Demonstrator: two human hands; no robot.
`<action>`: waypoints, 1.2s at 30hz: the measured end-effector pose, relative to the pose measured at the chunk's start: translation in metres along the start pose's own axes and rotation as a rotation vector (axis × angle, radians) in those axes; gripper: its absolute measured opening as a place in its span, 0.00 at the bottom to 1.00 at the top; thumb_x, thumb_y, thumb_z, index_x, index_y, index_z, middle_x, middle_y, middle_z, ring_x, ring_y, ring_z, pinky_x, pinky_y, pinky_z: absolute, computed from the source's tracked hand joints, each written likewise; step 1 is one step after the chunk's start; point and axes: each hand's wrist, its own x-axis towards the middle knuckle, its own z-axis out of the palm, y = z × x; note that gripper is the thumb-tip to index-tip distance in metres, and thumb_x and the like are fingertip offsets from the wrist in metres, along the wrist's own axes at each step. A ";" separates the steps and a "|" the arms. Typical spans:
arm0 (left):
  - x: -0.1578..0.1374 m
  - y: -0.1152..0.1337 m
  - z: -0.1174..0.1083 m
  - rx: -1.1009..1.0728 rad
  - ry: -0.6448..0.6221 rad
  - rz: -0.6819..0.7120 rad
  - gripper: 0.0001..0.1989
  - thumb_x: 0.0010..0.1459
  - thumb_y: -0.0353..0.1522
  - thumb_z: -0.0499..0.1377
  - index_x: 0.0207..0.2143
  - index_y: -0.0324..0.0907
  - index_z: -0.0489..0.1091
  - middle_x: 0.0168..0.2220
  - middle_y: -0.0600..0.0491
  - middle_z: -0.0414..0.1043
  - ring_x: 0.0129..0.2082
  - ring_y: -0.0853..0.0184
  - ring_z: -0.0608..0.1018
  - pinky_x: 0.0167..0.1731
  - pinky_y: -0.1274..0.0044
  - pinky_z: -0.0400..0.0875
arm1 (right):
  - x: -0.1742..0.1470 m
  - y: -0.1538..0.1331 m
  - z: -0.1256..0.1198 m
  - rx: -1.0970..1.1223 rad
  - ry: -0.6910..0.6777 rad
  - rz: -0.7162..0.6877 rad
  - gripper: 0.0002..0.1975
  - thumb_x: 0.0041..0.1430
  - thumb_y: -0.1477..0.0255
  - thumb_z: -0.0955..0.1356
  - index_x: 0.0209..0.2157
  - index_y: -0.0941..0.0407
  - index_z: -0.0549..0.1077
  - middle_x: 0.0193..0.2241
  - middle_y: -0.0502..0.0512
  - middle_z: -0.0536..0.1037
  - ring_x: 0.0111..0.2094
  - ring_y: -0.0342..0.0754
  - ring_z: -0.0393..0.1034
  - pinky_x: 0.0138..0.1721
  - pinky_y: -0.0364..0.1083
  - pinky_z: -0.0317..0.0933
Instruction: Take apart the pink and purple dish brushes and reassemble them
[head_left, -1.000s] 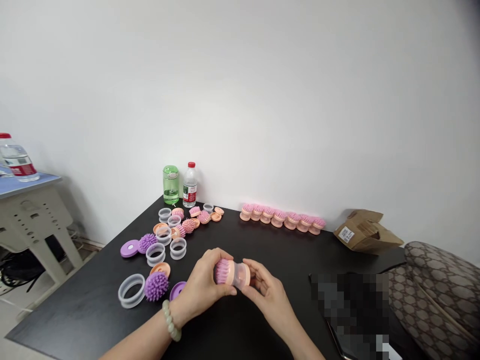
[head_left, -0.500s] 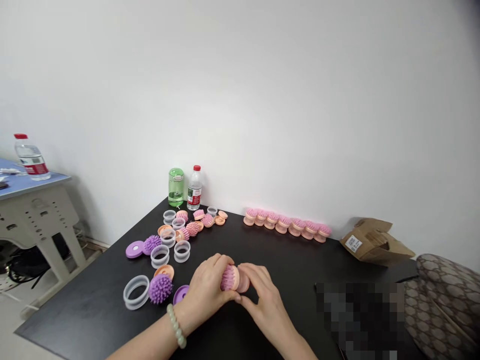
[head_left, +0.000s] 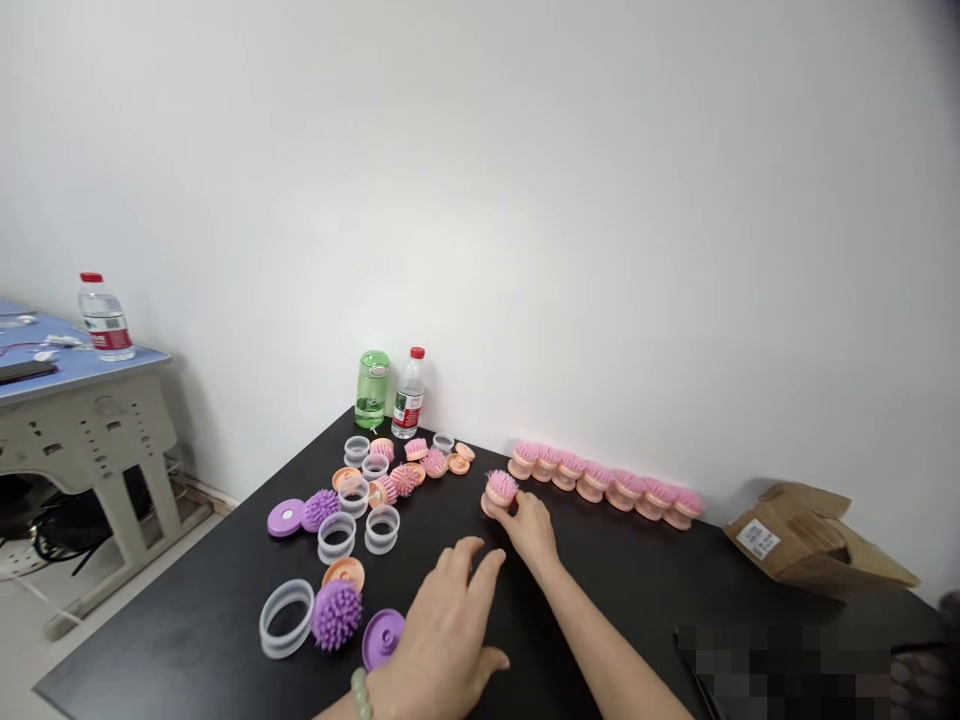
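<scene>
A pink silicone scalp brush (head_left: 501,487), bristles up on a pale peach base, is in my right hand (head_left: 534,533), thumb and fingers around its base. It is low over or touching the black table, just left of the front end of a row of similar pink brushes (head_left: 595,478) along the wall. My left hand (head_left: 448,625), with a beaded bracelet (head_left: 361,692) at the wrist, hovers empty with fingers apart. Nearest it are a purple round cap (head_left: 381,637), partly hidden by the hand, and a purple bristled brush head (head_left: 337,614).
Clear rings (head_left: 287,618), peach caps (head_left: 344,574) and pink bristle heads (head_left: 405,479) lie scattered on the table's left. A green bottle (head_left: 372,390) and a water bottle (head_left: 409,395) stand at the back corner. An open cardboard box (head_left: 810,540) sits at right.
My hands have separated. My right hand has carried the brush forward toward the wall, while my left hand has let go and opened. The view has shifted slightly.
</scene>
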 end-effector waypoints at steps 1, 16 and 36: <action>0.000 -0.002 0.004 0.028 0.000 0.013 0.51 0.40 0.22 0.73 0.65 0.45 0.55 0.65 0.36 0.57 0.59 0.42 0.70 0.55 0.55 0.71 | 0.012 0.000 0.002 -0.019 0.001 0.025 0.13 0.60 0.62 0.68 0.32 0.57 0.76 0.35 0.61 0.78 0.41 0.58 0.74 0.39 0.49 0.64; 0.000 0.007 0.013 0.404 0.433 0.124 0.19 0.56 0.24 0.64 0.49 0.47 0.70 0.49 0.47 0.77 0.39 0.58 0.80 0.32 0.71 0.77 | 0.069 -0.029 0.021 -0.011 0.050 -0.182 0.15 0.68 0.67 0.62 0.44 0.56 0.78 0.39 0.64 0.81 0.44 0.59 0.75 0.45 0.54 0.66; 0.005 0.001 -0.012 0.127 0.180 -0.058 0.44 0.40 0.22 0.73 0.60 0.41 0.59 0.63 0.35 0.59 0.59 0.40 0.66 0.53 0.53 0.69 | -0.046 -0.048 -0.003 0.563 -0.226 -0.170 0.19 0.55 0.63 0.68 0.46 0.56 0.69 0.32 0.55 0.79 0.32 0.52 0.77 0.36 0.48 0.71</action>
